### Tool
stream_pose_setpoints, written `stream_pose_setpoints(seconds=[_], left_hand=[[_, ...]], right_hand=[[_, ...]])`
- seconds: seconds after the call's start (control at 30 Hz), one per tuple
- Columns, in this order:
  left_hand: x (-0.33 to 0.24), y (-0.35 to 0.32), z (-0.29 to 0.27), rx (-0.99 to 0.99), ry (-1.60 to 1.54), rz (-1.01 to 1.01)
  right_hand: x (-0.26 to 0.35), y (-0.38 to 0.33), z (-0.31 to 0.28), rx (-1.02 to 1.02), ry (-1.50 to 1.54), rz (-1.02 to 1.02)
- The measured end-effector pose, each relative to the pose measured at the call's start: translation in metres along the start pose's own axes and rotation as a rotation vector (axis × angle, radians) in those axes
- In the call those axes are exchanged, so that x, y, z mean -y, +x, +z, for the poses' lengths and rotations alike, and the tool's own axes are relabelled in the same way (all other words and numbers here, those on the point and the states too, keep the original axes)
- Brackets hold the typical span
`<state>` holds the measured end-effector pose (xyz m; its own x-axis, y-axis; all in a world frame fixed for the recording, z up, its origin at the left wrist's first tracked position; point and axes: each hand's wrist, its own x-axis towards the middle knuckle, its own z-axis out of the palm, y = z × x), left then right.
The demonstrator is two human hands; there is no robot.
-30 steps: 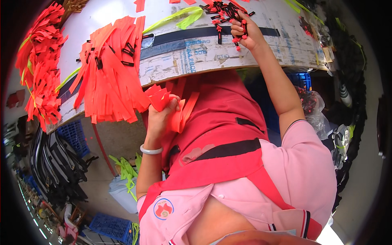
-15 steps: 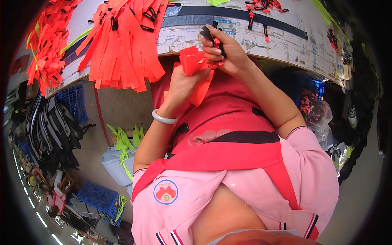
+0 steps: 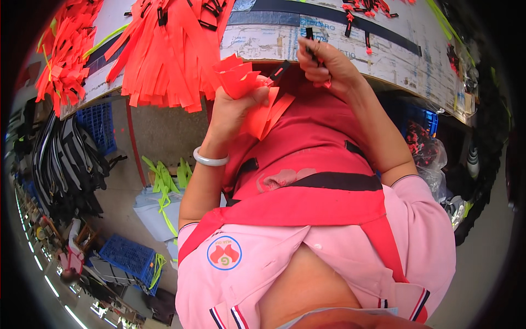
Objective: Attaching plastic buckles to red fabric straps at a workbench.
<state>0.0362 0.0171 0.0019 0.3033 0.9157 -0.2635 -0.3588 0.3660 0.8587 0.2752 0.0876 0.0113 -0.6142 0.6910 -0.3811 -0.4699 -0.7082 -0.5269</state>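
My left hand (image 3: 236, 109) is closed round a bundle of bright orange-red fabric strips (image 3: 262, 118), just off the table's near edge. A small black tab (image 3: 279, 71) sticks out at the top of that bundle. Up and to the right, my right hand (image 3: 331, 66) pinches small black tabs (image 3: 311, 46) with bits of red on them; how many is hidden by the fingers. The two hands are apart. To the left, a big heap of orange-red strips with black tabs (image 3: 170, 55) hangs over the table edge.
More orange-red strips (image 3: 66, 66) lie at the far left of the worn white table (image 3: 383, 71). Small black-and-red tabs (image 3: 367, 8) are scattered at its back. Below stand blue crates (image 3: 129, 260), black-grey straps (image 3: 68, 164) and a plastic bag of red-black pieces (image 3: 424, 148).
My hands have moved apart: the right went up and right with its tabs, the left slightly left. A black tab now shows at the top of the left hand's bundle.
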Motion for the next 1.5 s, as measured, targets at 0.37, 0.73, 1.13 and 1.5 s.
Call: stream_pose_setpoints(seconds=[0.37,0.73,1.13,1.5], left_hand=[[0.008,-0.004,0.017,-0.069,0.164,0.141],[0.001,-0.006,0.011,-0.039,0.007,0.061],[0.004,-0.006,0.018,-0.089,0.058,0.139],[0.004,-0.006,0.021,-0.086,0.161,0.199]], right_hand=[[-0.044,-0.02,0.05,-0.174,-0.619,-0.079],[-0.032,-0.025,0.057,-0.215,-0.728,-0.181],[-0.035,-0.021,0.056,-0.164,-0.847,-0.204],[-0.038,-0.02,0.055,-0.211,-0.88,-0.242]])
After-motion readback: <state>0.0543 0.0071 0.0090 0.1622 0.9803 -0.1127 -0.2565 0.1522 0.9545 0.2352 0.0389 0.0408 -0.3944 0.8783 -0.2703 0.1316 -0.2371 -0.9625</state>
